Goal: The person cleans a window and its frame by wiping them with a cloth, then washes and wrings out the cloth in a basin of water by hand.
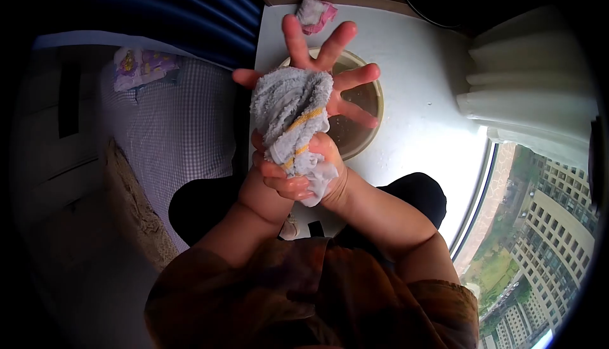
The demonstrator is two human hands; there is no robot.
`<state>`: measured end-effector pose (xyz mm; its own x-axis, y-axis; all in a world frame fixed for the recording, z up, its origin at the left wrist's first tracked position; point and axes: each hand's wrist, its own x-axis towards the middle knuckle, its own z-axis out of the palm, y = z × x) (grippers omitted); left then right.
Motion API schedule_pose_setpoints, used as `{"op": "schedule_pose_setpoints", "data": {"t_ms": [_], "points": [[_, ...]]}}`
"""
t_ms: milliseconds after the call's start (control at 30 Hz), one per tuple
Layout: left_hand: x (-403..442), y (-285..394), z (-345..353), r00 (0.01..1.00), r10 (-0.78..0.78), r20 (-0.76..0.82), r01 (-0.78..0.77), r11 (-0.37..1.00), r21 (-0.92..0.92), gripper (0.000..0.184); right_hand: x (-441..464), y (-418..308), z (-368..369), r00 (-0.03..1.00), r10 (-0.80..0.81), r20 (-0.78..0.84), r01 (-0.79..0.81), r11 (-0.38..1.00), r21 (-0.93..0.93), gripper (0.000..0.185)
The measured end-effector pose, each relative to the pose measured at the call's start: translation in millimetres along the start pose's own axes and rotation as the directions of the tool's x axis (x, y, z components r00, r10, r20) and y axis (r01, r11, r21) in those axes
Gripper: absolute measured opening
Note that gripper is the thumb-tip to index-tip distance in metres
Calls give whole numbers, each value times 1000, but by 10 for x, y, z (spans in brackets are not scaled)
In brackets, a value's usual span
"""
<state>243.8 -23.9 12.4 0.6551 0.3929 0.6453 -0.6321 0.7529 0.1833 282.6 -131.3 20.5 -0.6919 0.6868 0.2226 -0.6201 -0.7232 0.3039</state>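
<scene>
A wet, light grey towel with yellow stripes covers the palm of my left hand. That hand is stretched forward, palm up, all its fingers spread apart and nothing gripped in them. Nearer to me, my right hand wraps its fingers around the towel's lower part, at the left wrist. A whitish, wet-looking end hangs below the right hand's fingers. Beyond and beneath both hands stands a round basin that seems to hold cloudy water; the left hand and towel hide part of it.
On the white surface behind the basin lies a pink and white cloth. A bed with a checked cover is at left, below a blue curtain. A pale curtain and a window border the right side.
</scene>
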Motion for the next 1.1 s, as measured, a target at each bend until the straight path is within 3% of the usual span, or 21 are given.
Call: {"op": "schedule_pose_setpoints", "data": {"t_ms": [33,67,133,167,200,233,267,333,367,400,467,500,533,600,633,700,733,800,933,1067,1100], "points": [[71,2,-3,962,195,190,-171,976,-134,64,3,-3,44,999,-22,-28,20,998,-57,69],[147,166,-112,910,127,394,-100,991,-87,35,-18,-21,88,999,-33,-27,31,997,-67,69],[166,398,77,939,-6,345,-66,978,197,26,-127,-10,155,967,-51,-249,-19,962,-271,80],[55,435,203,943,-3,333,-67,978,198,26,-147,-98,127,993,16,-118,-58,928,-367,87],[-58,442,352,1000,-14,-10,17,939,344,23,-153,-143,175,995,-31,-95,-9,919,-395,76],[-125,483,452,938,17,-347,150,881,449,22,-122,-174,265,972,-77,-222,-52,852,-521,68],[-157,549,510,935,9,-354,161,880,447,22,-102,-188,317,930,-139,-340,-113,772,-625,60],[-204,608,591,733,-86,-675,520,711,473,18,-32,-153,242,894,-216,-394,-119,733,-670,50],[-204,611,588,659,-92,-746,630,610,481,17,17,-162,171,853,-288,-436,-138,680,-720,42],[-228,624,549,656,-96,-749,634,608,477,17,50,-184,80,853,-289,-434,-133,684,-718,42],[-328,617,373,379,-136,-915,889,326,320,15,65,-217,-165,783,-298,-546,-213,696,-686,29],[-384,581,275,318,-102,-943,939,175,297,14,96,-200,-339,723,-383,-575,-227,654,-721,27],[-451,549,155,313,-109,-944,940,176,291,14,111,-219,-505,719,-386,-579,-224,660,-717,27],[-589,468,-98,373,-26,-927,890,-271,366,15,119,-263,-810,629,-461,-626,-234,655,-718,29],[-647,410,-203,436,46,-899,840,-379,388,15,129,-276,-937,624,-468,-626,-230,655,-720,29],[-782,314,-443,484,90,-871,804,-440,401,15,155,-306,-1153,489,-681,-545,-88,583,-807,29],[-853,266,-537,527,148,-837,772,-496,398,15,155,-322,-1243,485,-684,-545,-83,584,-807,29],[-950,185,-688,542,197,-817,763,-522,381,15,149,-382,-1405,320,-763,-562,-210,522,-827,35],[-1129,67,-919,554,323,-767,738,-616,274,15,106,-482,-1631,235,-762,-603,-367,505,-781,41],[-1234,52,-1071,488,436,-756,823,-518,233,19,31,-495,-1310,120,-825,-552,-569,398,-719,53],[-1248,100,-1110,497,465,-733,833,-491,254,19,40,-520,-1314,86,-860,-504,-672,323,-666,68]]}}
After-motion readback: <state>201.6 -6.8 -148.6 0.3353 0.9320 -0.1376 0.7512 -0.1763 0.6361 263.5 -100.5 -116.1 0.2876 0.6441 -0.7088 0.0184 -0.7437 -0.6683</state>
